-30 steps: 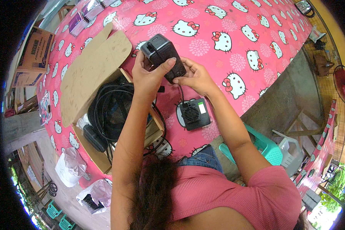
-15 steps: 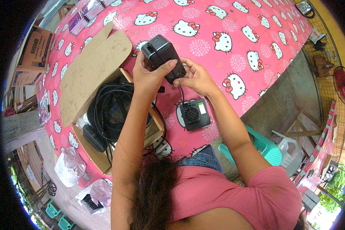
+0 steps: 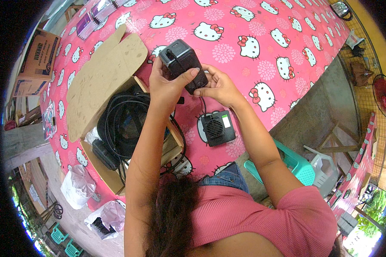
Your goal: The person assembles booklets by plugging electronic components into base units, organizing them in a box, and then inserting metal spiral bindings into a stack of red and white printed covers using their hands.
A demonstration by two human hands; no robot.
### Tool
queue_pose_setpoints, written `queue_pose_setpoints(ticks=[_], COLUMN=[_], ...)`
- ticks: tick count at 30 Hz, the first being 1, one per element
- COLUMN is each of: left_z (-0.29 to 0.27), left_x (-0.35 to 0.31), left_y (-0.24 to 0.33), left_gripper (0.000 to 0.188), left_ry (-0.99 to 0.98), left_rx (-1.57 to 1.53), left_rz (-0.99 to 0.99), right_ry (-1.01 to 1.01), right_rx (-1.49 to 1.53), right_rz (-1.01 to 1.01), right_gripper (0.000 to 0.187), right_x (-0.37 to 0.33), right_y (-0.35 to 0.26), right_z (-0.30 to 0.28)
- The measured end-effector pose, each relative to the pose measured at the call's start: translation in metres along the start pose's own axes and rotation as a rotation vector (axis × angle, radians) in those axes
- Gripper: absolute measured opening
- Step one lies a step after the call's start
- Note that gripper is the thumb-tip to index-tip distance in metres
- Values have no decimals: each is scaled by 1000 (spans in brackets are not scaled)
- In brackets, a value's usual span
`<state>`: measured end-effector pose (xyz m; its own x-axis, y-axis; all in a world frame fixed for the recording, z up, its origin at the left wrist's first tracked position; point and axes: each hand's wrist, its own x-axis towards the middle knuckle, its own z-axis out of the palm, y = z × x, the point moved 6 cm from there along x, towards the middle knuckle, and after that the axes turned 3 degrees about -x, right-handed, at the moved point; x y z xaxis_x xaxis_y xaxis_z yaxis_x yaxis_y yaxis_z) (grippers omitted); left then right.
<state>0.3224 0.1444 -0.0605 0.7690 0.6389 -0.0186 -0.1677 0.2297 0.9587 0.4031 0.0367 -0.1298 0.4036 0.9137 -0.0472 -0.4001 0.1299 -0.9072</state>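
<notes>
Both of my hands hold a black box-shaped device (image 3: 181,56), which looks like a small speaker, above the pink table. My left hand (image 3: 169,83) wraps round its near left side, thumb across the top edge. The fingers of my right hand (image 3: 218,85) pinch the device's lower right end, where a black cable runs down. Below, a square black unit (image 3: 219,127) with a round grille and a white-and-green label lies on the tablecloth. Left of my forearm stands an open cardboard box (image 3: 111,175) holding coiled black cables (image 3: 124,124) and a black adapter (image 3: 105,153).
The pink patterned tablecloth (image 3: 227,25) covers the table. White plastic bags (image 3: 78,186) lie at its near left edge. A brown carton (image 3: 37,55) stands at far left, purple boxes (image 3: 88,25) at the back. To my right are a green plastic chair (image 3: 302,171) and a red fan (image 3: 385,97).
</notes>
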Motion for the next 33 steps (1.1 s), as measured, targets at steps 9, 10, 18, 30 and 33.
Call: queue_pose_setpoints(ticks=[9,10,18,30,33], left_z=[3,3,1,1,2], left_x=[-1,-1,-1,-2,-2], left_y=[2,2,0,2,2], left_gripper=[56,56,56,57,56], left_ry=[-46,-49,-28,-21,-36], left_rx=[10,2,24,61,63], left_rz=[42,46,14,25,28], right_ry=[-1,-3,-4,28,55], right_rx=[-16,-17,-13,-18,17], right_rz=[-22,-27,-31,-94,4], right_gripper=[73,73,73,68,69], right_x=[1,1,1,2,4], right_y=[1,1,0,-1,5], right_z=[-2,-2,-1,-1,-4])
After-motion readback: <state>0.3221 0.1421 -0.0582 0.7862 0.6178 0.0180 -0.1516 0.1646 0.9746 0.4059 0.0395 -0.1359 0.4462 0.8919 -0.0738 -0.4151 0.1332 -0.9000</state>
